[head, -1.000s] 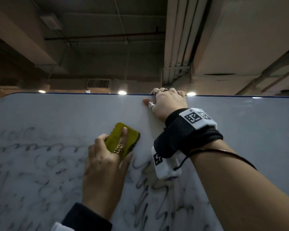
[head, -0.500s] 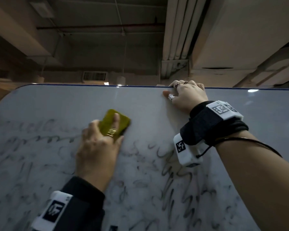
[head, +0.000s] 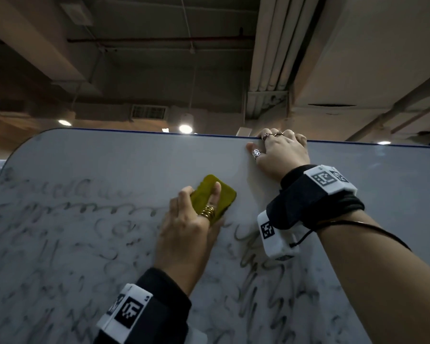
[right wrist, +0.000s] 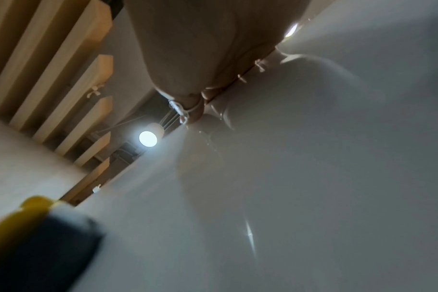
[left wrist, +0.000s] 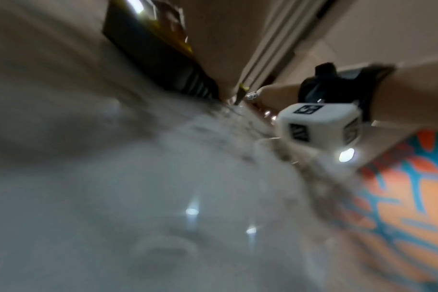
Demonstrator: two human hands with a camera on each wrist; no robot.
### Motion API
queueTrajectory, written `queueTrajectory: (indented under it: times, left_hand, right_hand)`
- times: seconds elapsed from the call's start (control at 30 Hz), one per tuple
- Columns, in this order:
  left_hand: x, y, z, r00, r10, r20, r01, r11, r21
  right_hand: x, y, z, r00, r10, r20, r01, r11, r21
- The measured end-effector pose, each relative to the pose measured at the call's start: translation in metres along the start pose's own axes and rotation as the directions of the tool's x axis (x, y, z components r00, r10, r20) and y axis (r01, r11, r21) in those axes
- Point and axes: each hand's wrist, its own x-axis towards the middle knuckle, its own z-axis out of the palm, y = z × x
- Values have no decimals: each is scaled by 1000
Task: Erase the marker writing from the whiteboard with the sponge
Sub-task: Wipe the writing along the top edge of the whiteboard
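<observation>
left hand [head: 186, 227] grips sponge [head: 212, 194], pressed flat high on board [head: 109, 165], now nearer the right hand than before | right hand [head: 281, 155] still hooked over top edge | writing [head: 60, 244] smeared grey, unreadable, below sponge | wrist tags: square black-white codes only

Dim interior throughout. Light comes from small round ceiling lamps [head: 185, 128] behind the glossy white whiteboard [head: 109, 165], which carries pale glare spots. Head view is fairly sharp, with wide-angle bending at the edges. Left wrist view is heavily motion-blurred. Right wrist view is soft; one lamp flares.
</observation>
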Motion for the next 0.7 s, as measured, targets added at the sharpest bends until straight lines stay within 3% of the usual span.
queueTrajectory:
  times: [0.07,0.2,0.27,0.47,0.5,0.6,0.7]
  left_hand:
    - [1,-20,-6,1000,-7,18,7,1000,7]
    - [-7,-70,-17,967,-251,48,250,968,35]
    - [-7,-77,-20,951,-297,82,294,955,46]
    - [-2,-71,-28,951,-258,172,252,966,60]
    - [-1,-70,-32,944,-235,230,220,971,89]
    - [-7,-77,-32,931,-185,316,155,981,116]
    - [-1,-93,-47,961,-70,269,62,997,35]
  right_hand:
    - [2,0,-1,1000,-7,6,7,1000,0]
    - [2,-1,0,1000,9,16,-9,1000,5]
    - [1,0,2,1000,27,6,-27,1000,15]
    - [-3,-26,-4,994,112,3,-112,994,-6]
    - [-2,-37,-3,995,104,4,-104,995,-8]
    - [1,-82,3,1000,-2,-31,3,1000,16]
    - [3,-128,8,989,-113,-98,122,989,87]
